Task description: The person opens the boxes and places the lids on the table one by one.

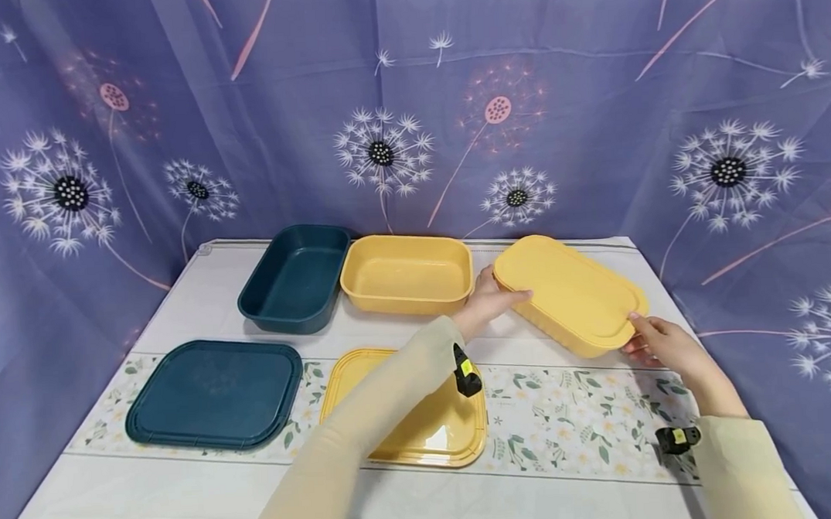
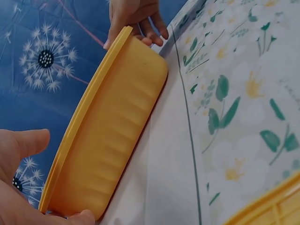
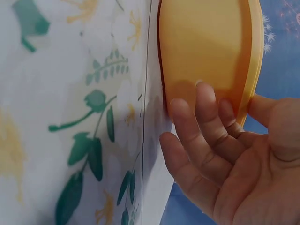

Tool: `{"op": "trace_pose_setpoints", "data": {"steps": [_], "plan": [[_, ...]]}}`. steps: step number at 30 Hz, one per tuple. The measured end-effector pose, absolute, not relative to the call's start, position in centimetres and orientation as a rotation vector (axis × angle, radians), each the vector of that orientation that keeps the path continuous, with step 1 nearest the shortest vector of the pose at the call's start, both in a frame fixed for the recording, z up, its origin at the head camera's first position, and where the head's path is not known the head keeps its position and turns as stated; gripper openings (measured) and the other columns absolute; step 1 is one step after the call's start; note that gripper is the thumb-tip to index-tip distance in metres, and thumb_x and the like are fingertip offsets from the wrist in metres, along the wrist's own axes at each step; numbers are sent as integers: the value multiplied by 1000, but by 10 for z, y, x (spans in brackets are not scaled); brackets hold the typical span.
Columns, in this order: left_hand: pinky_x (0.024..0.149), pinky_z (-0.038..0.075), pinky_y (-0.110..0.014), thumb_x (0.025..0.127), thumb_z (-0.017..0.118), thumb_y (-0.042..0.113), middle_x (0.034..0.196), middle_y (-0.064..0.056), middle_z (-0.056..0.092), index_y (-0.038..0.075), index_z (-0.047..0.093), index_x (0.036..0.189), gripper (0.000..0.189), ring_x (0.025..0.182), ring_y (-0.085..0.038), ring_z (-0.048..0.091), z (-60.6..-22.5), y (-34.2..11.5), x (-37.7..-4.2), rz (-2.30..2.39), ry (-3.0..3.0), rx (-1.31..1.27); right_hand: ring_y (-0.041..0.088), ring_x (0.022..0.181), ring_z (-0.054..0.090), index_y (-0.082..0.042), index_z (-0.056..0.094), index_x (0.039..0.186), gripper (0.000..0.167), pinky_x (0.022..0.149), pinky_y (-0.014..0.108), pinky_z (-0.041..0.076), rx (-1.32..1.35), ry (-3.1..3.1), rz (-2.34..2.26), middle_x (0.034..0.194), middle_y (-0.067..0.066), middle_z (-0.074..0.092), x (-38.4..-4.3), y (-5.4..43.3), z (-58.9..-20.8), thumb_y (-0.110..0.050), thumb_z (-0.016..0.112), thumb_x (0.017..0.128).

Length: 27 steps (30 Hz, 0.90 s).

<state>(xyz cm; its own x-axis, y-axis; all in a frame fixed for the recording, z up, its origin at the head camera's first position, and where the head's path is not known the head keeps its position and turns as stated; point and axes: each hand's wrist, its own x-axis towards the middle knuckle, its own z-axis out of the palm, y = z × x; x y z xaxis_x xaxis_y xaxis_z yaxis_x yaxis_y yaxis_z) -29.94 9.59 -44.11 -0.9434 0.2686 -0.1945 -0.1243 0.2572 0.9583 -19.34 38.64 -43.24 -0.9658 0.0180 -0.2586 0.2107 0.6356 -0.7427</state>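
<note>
A yellow lidded box stands at an angle at the back right, its flat lid on top and ribbed side showing in the left wrist view. At its left end is my left hand, fingers round the end and thumb over the lid's edge. My right hand pinches the rim at the near right corner between thumb and index finger. In the right wrist view the other fingers spread beside the box wall.
A dark blue open box and a yellow open box stand side by side at the back. Nearer lie a dark blue lid and a yellow lid, the latter partly under my left forearm. A purple dandelion curtain hangs behind.
</note>
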Motion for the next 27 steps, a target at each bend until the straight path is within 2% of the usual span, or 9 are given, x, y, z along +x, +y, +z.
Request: {"op": "trace_pose_setpoints", "data": {"steps": [3, 7, 11, 16, 20, 22, 27], "plan": [[115, 36, -40, 86, 82, 37, 161, -3, 30, 17, 21, 161, 98, 145, -22, 33, -441, 94, -297, 1687, 2231, 101, 15, 78, 64, 16, 46, 127, 69, 67, 32, 57, 178, 2642, -1235, 92, 9, 65, -196, 389, -433, -48, 26, 110], [115, 36, -40, 86, 82, 35, 159, -4, 33, 15, 24, 160, 96, 144, -22, 35, -439, 92, -293, 1651, 2235, 78, 16, 80, 65, 18, 45, 127, 69, 69, 33, 58, 158, 2651, -1220, 94, 13, 65, -199, 393, -433, -46, 25, 110], [114, 37, -40, 85, 83, 27, 154, -5, 38, 12, 29, 157, 91, 141, -23, 38, -438, 89, -289, 1655, 2231, 103, 22, 86, 66, 19, 43, 131, 71, 72, 35, 59, 124, 2666, -1167, 100, 18, 65, -202, 398, -432, -46, 23, 110], [114, 36, -42, 86, 79, 11, 140, -3, 50, 10, 48, 146, 67, 134, -22, 44, -441, 83, -287, 1783, 2143, 242, 27, 92, 67, 21, 39, 136, 74, 75, 40, 60, 93, 2663, -1124, 104, 21, 66, -208, 402, -432, -46, 22, 110], [115, 34, -43, 87, 75, 4, 137, -5, 49, 9, 50, 144, 62, 134, -25, 43, -443, 79, -283, 1817, 2105, 272, 21, 89, 68, 21, 38, 137, 73, 75, 39, 60, 93, 2651, -1139, 104, 20, 67, -212, 404, -432, -45, 22, 110], [115, 33, -43, 87, 75, 5, 138, -5, 45, 9, 48, 146, 65, 135, -26, 41, -442, 78, -281, 1797, 2129, 241, 17, 87, 69, 22, 39, 135, 72, 76, 38, 61, 85, 2652, -1157, 104, 20, 67, -214, 406, -432, -44, 23, 111], [113, 36, -43, 87, 77, 8, 136, -7, 46, 8, 44, 147, 69, 134, -27, 43, -440, 79, -276, 1764, 2171, 161, 10, 81, 68, 24, 41, 132, 71, 76, 35, 61, 74, 2651, -1188, 97, 15, 68, -222, 409, -432, -42, 25, 111]]}}
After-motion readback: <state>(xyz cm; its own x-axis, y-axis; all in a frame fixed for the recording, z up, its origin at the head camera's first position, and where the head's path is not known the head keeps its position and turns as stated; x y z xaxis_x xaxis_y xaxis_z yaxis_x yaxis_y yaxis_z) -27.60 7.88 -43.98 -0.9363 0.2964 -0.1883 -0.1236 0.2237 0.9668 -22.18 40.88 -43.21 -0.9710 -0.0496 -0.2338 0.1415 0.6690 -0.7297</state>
